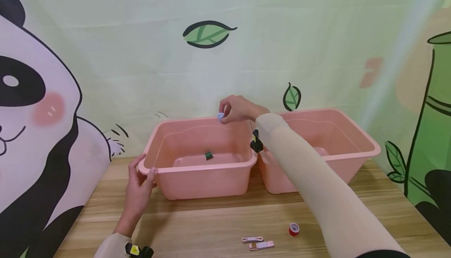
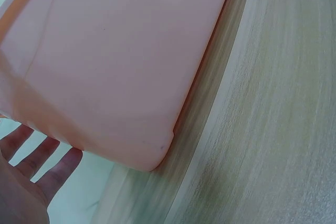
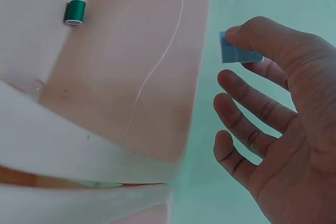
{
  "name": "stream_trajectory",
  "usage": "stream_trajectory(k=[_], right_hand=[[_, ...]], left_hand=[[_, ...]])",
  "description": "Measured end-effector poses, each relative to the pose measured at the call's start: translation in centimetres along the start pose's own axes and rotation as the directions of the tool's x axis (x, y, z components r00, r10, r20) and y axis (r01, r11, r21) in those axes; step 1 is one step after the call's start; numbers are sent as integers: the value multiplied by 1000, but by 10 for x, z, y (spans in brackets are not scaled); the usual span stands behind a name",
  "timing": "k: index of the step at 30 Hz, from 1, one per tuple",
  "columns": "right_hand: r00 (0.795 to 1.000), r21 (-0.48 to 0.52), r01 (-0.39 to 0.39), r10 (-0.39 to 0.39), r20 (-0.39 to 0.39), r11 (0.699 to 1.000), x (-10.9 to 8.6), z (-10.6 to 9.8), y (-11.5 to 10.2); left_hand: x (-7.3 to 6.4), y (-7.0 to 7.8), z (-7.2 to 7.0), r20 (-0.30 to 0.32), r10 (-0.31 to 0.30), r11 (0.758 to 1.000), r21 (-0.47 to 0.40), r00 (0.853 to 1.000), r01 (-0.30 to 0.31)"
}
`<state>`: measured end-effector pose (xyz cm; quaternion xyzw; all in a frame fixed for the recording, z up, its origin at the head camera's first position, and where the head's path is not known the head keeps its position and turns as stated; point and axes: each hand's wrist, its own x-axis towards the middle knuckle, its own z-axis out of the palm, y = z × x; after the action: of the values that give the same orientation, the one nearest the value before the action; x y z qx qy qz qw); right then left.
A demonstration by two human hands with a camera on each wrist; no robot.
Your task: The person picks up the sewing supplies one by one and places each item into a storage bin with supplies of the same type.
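Pinching a light-blue cylindrical thread spool [image 3: 239, 52], end-on in head view, right hand [image 1: 240, 109] hangs near the far rim of left-side pink plastic tub [image 1: 206, 181]; left hand [image 1: 138, 190] grips its near-left corner.

1. The left pink tub [image 1: 204, 183] gives room from above on both sides of the green thread spool [image 1: 209, 155].
2. The left hand [image 1: 139, 189] grips its near left corner, blocking it.
3. The right hand [image 1: 241, 108], pinching a blue thread spool [image 1: 220, 116], occupies its far right rim; the right sleeve [image 1: 306, 164] bars part of the right pink tub [image 1: 347, 168].
4. Between USB cable [image 1: 261, 245] and red thread spool [image 1: 294, 229], the tabletop [image 1: 197, 226] offers passage.
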<state>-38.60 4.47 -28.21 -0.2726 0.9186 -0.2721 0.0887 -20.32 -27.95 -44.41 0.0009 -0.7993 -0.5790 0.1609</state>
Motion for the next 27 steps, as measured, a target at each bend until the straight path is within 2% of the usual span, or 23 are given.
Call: stream_trajectory(k=[9,21,27], right_hand=[[1000,-17,14,-15,-9,1000,0,-1,1],[997,-12,-74,74,3,997,-2,0,-1],[998,-28,-66,67,16,997,-4,-1,-2]], left_hand=[[0,4,1,1,22,1000,-14,1000,-22],[1,2,0,-2,5,1000,-2,1000,-5],[0,1,0,-5,11,1000,1,1000,-11]])
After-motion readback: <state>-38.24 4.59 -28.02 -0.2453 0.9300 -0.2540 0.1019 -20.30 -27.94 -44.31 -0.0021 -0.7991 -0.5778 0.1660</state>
